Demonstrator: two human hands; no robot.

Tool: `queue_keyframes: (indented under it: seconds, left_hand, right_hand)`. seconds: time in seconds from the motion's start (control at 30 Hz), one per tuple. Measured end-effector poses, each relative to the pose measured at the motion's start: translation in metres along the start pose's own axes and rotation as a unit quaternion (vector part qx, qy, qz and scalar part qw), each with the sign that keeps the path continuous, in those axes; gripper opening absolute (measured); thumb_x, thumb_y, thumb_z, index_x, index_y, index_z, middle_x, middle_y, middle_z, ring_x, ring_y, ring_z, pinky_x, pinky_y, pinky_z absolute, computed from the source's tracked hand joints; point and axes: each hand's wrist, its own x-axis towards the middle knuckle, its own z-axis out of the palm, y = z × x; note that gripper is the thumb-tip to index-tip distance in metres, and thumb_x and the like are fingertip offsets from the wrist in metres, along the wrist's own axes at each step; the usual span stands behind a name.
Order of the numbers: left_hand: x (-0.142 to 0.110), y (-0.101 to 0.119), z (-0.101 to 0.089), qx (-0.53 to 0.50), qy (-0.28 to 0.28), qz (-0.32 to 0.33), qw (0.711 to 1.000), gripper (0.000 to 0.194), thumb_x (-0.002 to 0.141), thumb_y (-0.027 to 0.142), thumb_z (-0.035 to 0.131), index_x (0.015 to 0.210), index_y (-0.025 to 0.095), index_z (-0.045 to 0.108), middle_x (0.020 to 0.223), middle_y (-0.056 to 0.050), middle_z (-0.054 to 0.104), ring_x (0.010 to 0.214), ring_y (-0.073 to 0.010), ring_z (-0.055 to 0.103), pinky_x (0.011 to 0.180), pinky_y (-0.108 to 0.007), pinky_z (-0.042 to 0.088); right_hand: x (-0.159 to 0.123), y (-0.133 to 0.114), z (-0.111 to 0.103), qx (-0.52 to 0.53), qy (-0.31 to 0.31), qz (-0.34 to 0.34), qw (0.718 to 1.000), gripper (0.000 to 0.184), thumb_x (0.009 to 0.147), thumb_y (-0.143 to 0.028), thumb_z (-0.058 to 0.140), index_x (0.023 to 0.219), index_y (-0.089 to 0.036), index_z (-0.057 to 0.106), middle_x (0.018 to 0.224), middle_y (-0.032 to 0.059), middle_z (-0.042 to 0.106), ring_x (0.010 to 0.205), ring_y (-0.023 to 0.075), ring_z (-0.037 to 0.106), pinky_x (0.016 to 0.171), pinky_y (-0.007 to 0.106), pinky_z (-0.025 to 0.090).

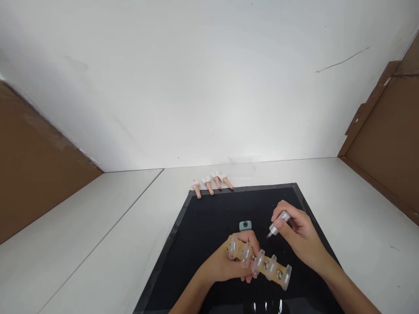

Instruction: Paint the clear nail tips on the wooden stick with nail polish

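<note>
My left hand (229,264) is closed around a tan nail-tip holder strip (272,267). Several clear false nail tips (259,261) stand in a row along it, tilted, with small metal spots between them. My right hand (303,237) pinches the silver cap of a nail polish brush (280,221), its dark bristle end angled down to the left. That brush tip is above and apart from the nail tips. Just beyond my left fingers is a teal bottle (245,225) with its round dark mouth uncovered; whether the fingers touch it I cannot tell.
A black mat (209,226) with taped edges covers the white table (131,244). At its back left edge lie several flesh-toned tapered pieces (209,187) with white ends. A white wall (209,87) rises behind, with brown panels (39,165) at both sides.
</note>
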Motion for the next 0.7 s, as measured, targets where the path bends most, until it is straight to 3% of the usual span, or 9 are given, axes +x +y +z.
queue_keyframes:
  seconds: [0.17,0.3,0.4,0.5,0.63,0.7]
  left_hand:
    - [0.0007,0.0021,0.001,0.016,0.01,-0.038,0.999,0.041,0.062,0.042,0.08,0.07,0.015,0.051,0.053,0.003,0.057,0.042,-0.0049,0.052,0.039,-0.012,0.04]
    - [0.0006,0.004,0.0021,0.027,0.023,-0.04,0.999,0.045,0.06,0.047,0.08,0.069,0.014,0.051,0.053,0.002,0.058,0.041,-0.0041,0.051,0.038,-0.012,0.039]
    - [0.0007,0.0053,0.0026,0.031,0.024,-0.039,0.998,0.043,0.061,0.047,0.079,0.069,0.014,0.051,0.054,0.002,0.058,0.042,-0.0049,0.051,0.038,-0.012,0.039]
    - [0.0013,0.0074,0.0031,0.035,0.02,-0.04,0.998,0.04,0.062,0.042,0.079,0.069,0.015,0.051,0.053,0.003,0.057,0.042,-0.0049,0.05,0.038,-0.013,0.037]
    - [0.0017,0.0093,0.0038,0.044,0.019,-0.031,0.998,0.032,0.06,0.029,0.079,0.069,0.015,0.052,0.054,0.003,0.058,0.044,-0.0053,0.05,0.04,-0.013,0.04]
    - [0.0017,0.0094,0.0042,0.044,0.017,-0.029,0.998,0.026,0.059,0.02,0.077,0.069,0.015,0.053,0.054,0.004,0.057,0.045,-0.0058,0.051,0.041,-0.014,0.041]
  right_hand:
    - [-0.0006,0.0017,0.002,0.012,-0.059,0.0,0.998,0.038,0.089,-0.055,0.049,0.074,-0.021,0.055,0.068,-0.0024,0.046,0.059,0.013,0.044,0.054,0.025,0.036]
    - [0.0003,0.0026,0.0025,-0.017,-0.018,0.026,0.999,0.036,0.092,-0.05,0.048,0.072,-0.021,0.053,0.066,-0.0024,0.046,0.059,0.0134,0.043,0.056,0.025,0.036]
    - [-0.0001,0.001,0.0019,0.006,-0.034,0.003,0.999,0.036,0.091,-0.051,0.047,0.073,-0.021,0.053,0.066,-0.0026,0.045,0.058,0.0131,0.043,0.054,0.025,0.035]
    - [-0.0012,-0.0003,0.0017,-0.018,-0.063,-0.012,0.998,0.034,0.091,-0.049,0.049,0.072,-0.021,0.052,0.066,-0.0023,0.046,0.06,0.0139,0.044,0.054,0.026,0.035]
    - [-0.0016,-0.0012,0.0019,-0.058,-0.024,-0.015,0.998,0.031,0.095,-0.04,0.045,0.071,-0.021,0.048,0.066,-0.0026,0.045,0.06,0.0137,0.042,0.055,0.026,0.035]
    - [-0.0013,-0.0027,0.0023,-0.048,-0.034,-0.032,0.998,0.031,0.096,-0.042,0.043,0.073,-0.022,0.048,0.067,-0.0029,0.044,0.059,0.0132,0.042,0.054,0.025,0.035]
